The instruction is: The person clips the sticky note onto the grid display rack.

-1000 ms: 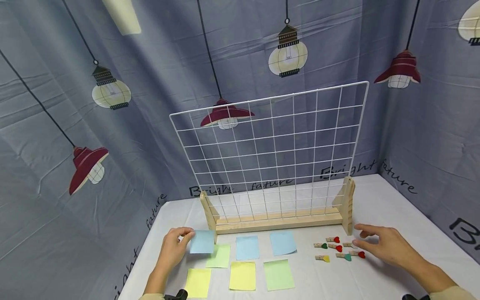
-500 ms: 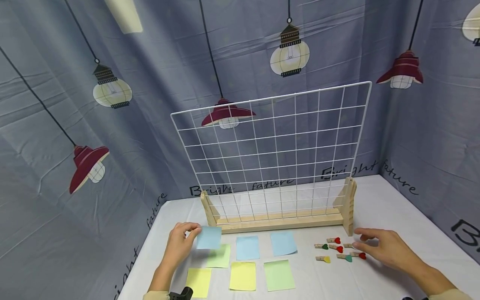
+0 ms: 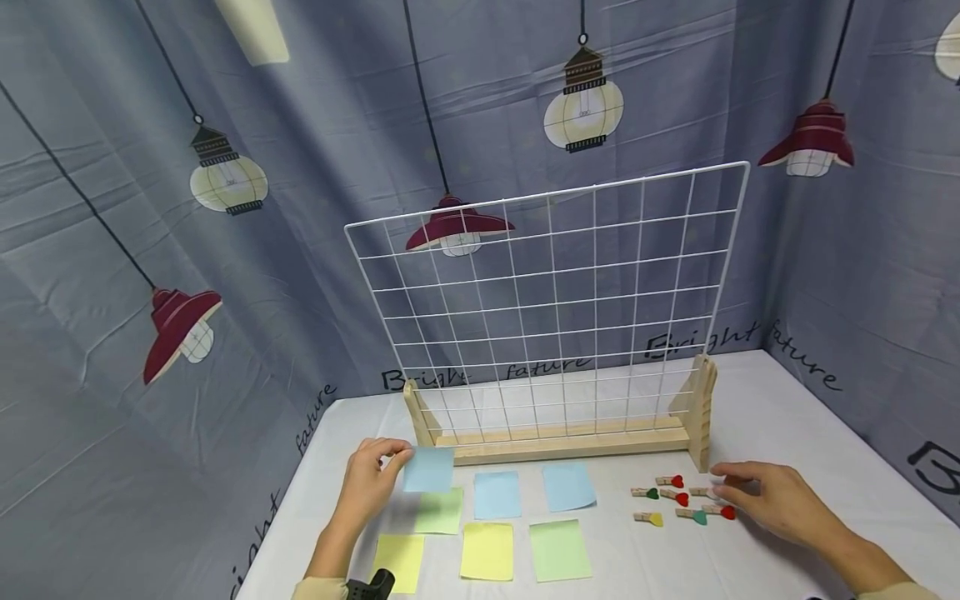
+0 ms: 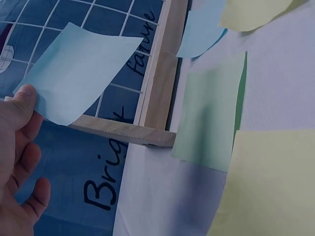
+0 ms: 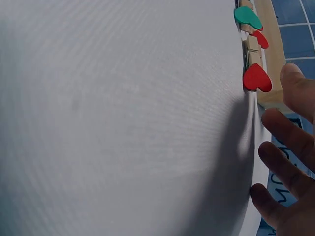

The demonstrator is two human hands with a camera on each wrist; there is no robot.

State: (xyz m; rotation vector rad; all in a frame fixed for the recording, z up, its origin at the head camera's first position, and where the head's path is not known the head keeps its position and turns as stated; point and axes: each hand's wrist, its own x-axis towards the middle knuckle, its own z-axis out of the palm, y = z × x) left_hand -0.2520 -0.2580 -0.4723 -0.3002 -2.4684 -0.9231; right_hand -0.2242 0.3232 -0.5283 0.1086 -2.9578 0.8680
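My left hand (image 3: 366, 482) pinches a blue sticky note (image 3: 429, 470) by its left edge, thumb on the near face. In the left wrist view the raised note (image 4: 81, 73) is apart from the table, in front of the white wire grid. Over on the right, my right hand (image 3: 780, 502) hovers beside several small wooden clothespins with heart tips, fingers spread apart and holding nothing. Its thumb (image 5: 293, 78) is near a clothespin with a red heart (image 5: 257, 77); a teal-heart clothespin (image 5: 247, 17) lies farther off.
A white wire grid (image 3: 555, 261) stands upright in a wooden base (image 3: 570, 446). On the white tablecloth lie two blue notes (image 3: 497, 495), two green notes (image 3: 560, 551) and two yellow notes (image 3: 487, 552). A grey-blue curtain (image 3: 315, 250) hangs behind.
My left hand has lifted the blue note slightly and moved it right, toward the grid's base. The right hand has barely moved beside the clothespins.
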